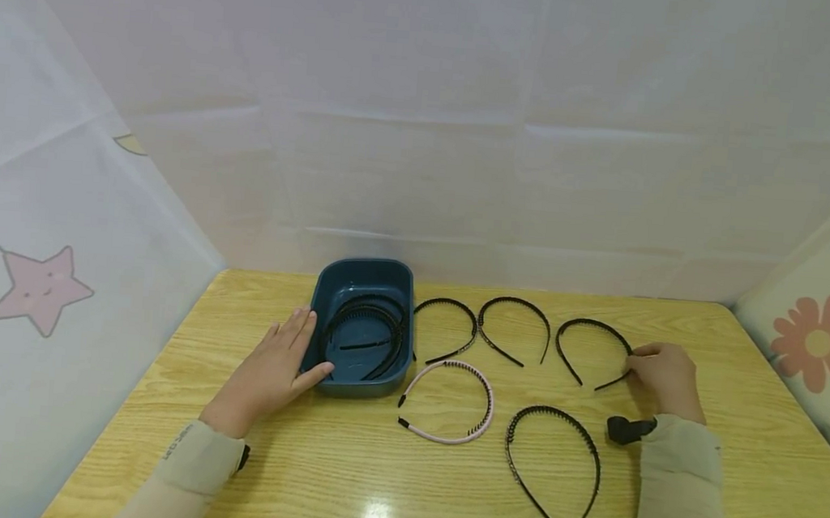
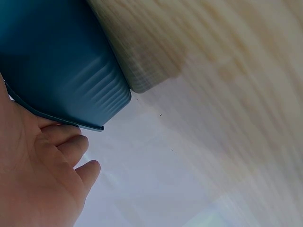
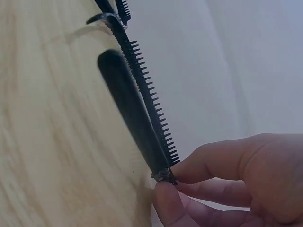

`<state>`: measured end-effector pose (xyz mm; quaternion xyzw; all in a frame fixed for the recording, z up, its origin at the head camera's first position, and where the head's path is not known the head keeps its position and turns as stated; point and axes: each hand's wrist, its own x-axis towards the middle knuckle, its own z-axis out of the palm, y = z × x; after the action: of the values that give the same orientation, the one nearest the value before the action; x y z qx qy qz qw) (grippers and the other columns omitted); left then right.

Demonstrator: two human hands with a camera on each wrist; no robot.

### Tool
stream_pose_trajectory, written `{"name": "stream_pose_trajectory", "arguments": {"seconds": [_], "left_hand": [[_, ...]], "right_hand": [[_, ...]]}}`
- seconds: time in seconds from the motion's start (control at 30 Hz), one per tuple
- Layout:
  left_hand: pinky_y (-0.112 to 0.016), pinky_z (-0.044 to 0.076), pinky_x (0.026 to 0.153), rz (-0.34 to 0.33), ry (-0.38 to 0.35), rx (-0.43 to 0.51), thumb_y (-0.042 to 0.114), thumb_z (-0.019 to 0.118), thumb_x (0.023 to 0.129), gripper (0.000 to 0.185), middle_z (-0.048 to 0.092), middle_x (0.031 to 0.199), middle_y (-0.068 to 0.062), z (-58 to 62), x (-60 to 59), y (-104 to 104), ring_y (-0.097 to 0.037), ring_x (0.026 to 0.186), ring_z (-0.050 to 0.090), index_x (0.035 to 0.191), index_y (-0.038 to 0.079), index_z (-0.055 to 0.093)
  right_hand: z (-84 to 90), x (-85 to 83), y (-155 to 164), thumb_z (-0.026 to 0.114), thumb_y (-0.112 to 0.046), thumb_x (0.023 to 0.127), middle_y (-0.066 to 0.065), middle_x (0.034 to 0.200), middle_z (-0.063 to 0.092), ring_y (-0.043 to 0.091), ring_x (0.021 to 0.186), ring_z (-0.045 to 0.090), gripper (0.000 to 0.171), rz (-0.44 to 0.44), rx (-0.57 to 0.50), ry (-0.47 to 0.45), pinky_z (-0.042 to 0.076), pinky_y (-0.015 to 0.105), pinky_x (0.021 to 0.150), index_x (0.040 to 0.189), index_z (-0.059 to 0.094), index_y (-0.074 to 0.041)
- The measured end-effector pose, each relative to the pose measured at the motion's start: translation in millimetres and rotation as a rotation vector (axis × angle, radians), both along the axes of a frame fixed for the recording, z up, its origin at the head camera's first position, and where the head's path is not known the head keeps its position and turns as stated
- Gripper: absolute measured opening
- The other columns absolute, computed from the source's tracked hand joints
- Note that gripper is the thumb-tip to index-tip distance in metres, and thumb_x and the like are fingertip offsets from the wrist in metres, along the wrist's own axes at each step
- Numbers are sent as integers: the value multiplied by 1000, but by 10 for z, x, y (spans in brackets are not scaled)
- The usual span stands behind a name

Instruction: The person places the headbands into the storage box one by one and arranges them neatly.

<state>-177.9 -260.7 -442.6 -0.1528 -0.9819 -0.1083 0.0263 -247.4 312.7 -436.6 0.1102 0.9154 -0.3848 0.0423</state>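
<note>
Head: R hand (image 1: pixel 662 378) pinches headband (image 1: pixel 593 353), L hand (image 1: pixel 270 371) flat.

Table (image 1: pixel 441 489): pale wood grain under a glossy coat, lamp glare on the near edge. Bin (image 1: pixel 325 284): dark teal plastic, smooth, faint sheen; ribbed on the outer wall in the left wrist view. Headbands: black toothed plastic, the one pinched by the right hand (image 1: pixel 662 378) semi-gloss (image 3: pixel 137 118). Pink headband (image 1: pixel 479 414): matt-looking. Backdrop (image 1: pixel 425 130): white creased cloth, matt.
</note>
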Motion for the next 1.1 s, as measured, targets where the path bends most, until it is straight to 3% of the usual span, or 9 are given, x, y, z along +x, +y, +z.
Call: {"name": "stream_pose_trajectory", "arguments": {"seconds": [0.07,0.17,0.33,0.43,0.73,1.1], "left_hand": [[-59,11,124,0,3,1,62,45,102,93,9,168,-23,2,-2,-1,-38,155,10,160,-4,14],[-59,11,124,0,4,2,62,46,102,93,9,168,-22,4,-3,-2,-38,155,10,160,-4,14],[-59,10,125,1,-3,-1,61,46,102,93,8,168,-22,2,-3,-6,-38,155,9,161,-4,13],[-58,10,125,2,-4,-1,61,46,102,93,8,168,-22,3,-1,-8,-38,155,9,161,-4,13],[-59,11,124,1,2,0,62,45,102,93,9,168,-23,1,-1,-3,-39,155,10,160,-4,14],[-58,10,125,-6,6,-3,61,46,102,93,11,167,-24,4,10,1,-39,154,11,160,-5,15]], "right_hand": [[4,-9,15,57,-14,97,16,81,74,33,83,69,45,-5,-42,-18,47,64,97,128,56,19],[-4,-22,35,57,-15,99,6,73,74,18,71,70,48,-15,-120,-49,47,62,100,132,54,19],[-25,-28,53,58,-18,101,-2,78,73,13,72,72,52,-22,-237,-77,60,39,84,137,51,19],[-12,-9,55,57,-20,103,-2,85,73,12,76,73,53,-11,-293,-83,60,26,74,140,48,17],[58,46,62,60,-18,103,-2,96,70,9,81,73,58,6,-430,-69,62,29,80,147,41,15],[126,69,32,61,-18,103,-1,103,67,6,83,71,56,1,-443,28,61,31,86,146,43,13]]}}
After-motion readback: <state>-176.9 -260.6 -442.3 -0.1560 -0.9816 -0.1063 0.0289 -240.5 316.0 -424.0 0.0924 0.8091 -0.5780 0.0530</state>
